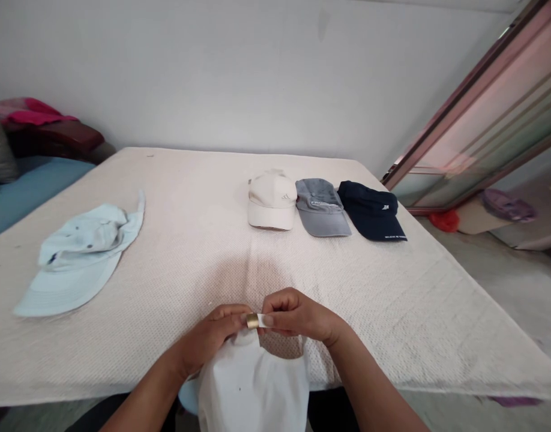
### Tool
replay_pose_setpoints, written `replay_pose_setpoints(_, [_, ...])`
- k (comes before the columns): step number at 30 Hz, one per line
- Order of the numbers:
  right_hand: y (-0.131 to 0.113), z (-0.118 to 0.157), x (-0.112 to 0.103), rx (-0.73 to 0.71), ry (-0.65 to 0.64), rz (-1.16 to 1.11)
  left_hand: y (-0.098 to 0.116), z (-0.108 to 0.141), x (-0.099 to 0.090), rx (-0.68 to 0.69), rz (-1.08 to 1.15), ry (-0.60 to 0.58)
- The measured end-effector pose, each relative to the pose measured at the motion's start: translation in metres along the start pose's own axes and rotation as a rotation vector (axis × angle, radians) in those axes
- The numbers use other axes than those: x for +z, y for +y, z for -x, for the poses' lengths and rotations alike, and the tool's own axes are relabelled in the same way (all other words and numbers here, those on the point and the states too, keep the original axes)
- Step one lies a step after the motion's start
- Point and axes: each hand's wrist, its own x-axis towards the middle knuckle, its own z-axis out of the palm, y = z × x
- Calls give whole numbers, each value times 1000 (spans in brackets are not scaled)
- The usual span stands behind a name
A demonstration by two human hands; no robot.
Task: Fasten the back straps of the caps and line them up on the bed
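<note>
A white cap (255, 384) is at the table's front edge, its back opening turned away from me. My left hand (215, 333) pinches the strap side by a gold-coloured metal buckle (252, 321). Fingers of my right hand (298, 313) are closed on the white strap end (263, 321) that comes out of the buckle. Both hands are close together, just above the table cover. The cap's brim is mostly hidden below; a pale blue edge (188, 396) shows at its left.
On the covered table (189, 240), a light blue cap (81, 258) lies at the left. A cream cap (272, 201), a grey cap (323, 207) and a navy cap (371, 210) form a row farther back. A wall (239, 78) stands behind, and a glass-panelled frame (482, 120) at the right.
</note>
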Motion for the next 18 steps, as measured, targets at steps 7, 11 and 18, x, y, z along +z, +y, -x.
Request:
replay_pose_setpoints(7, [5,-5,3,4,6,-101,-3,-1,1,-37,-6,-13])
replay_pose_setpoints(11, [6,-8,7,-54,25,-187,-1,-1,3,-42,65,-17])
replay_pose_setpoints(18, [-1,-4,9,-70,131,-94,-3,2,1,-87,123,80])
